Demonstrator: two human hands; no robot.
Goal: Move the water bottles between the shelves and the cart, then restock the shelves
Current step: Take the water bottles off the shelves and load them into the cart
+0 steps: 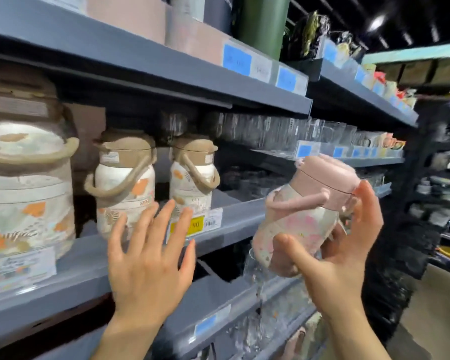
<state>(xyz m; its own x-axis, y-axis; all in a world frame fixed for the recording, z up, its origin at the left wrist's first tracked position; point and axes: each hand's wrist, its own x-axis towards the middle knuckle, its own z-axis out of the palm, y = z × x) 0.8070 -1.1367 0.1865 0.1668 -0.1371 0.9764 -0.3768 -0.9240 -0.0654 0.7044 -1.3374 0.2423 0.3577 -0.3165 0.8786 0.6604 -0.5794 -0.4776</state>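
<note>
Left of the yellow price tag, three brown-lidded bottles stand on the shelf. My left hand hovers before them, fingers spread wide, holding nothing. Right of the tag, my right hand grips the pink-lidded bottle, tilted off the shelf; it could slip from my grasp.

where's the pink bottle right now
The pink-lidded patterned water bottle is held tilted in the right hand, on the right of the head view, off the grey shelf and right of the brown-lidded bottles.
</note>
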